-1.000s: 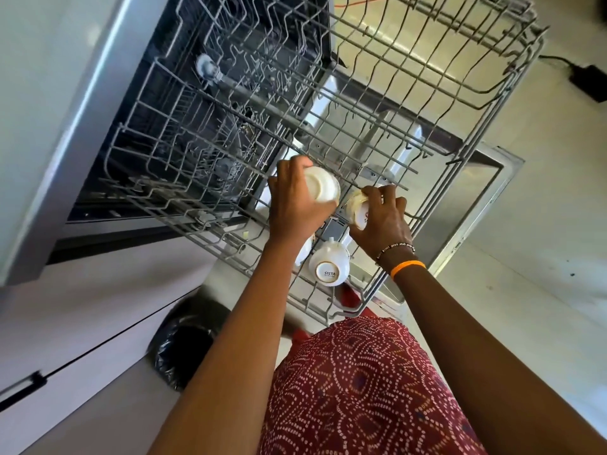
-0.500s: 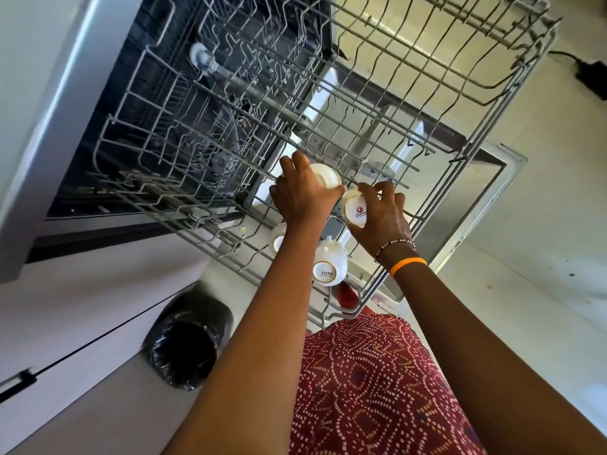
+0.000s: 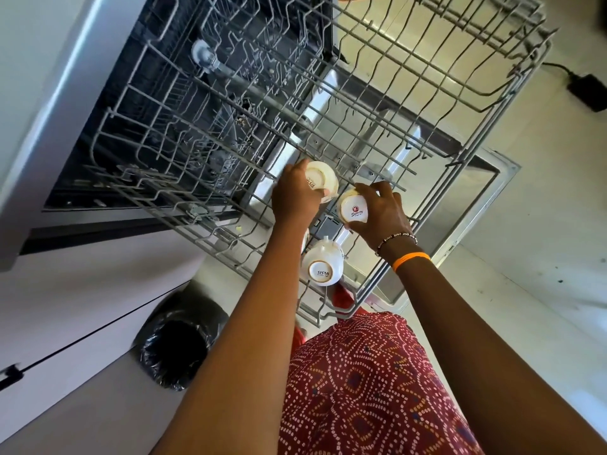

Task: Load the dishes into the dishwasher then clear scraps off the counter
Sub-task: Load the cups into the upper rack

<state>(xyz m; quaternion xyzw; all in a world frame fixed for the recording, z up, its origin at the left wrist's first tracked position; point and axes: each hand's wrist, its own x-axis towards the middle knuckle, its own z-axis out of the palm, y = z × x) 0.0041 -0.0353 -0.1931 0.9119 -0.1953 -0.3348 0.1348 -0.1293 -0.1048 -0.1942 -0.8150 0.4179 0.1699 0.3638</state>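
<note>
The grey wire upper rack (image 3: 476,178) of the dishwasher is pulled out over the open door (image 3: 492,205). My left hand (image 3: 295,195) grips a white cup (image 3: 323,178), turned bottom up, over the rack's near part. Just to its right, my right hand (image 3: 381,211) holds a second white cup (image 3: 354,208), also upside down, with a red logo on its base. A third white cup (image 3: 323,269) marked SISTA stands upside down in the rack nearer to me, untouched. Part of another white cup is hidden behind my left forearm.
A bin lined with a black bag (image 3: 179,343) stands on the floor at the left by white cabinet fronts (image 3: 82,307). The lower rack shows inside the dark tub (image 3: 184,119). A black power adapter (image 3: 588,90) lies on the floor at the far right.
Both hands have turned their cups so the bases face up and have lowered them a little toward the rack. The view has tilted slightly.
</note>
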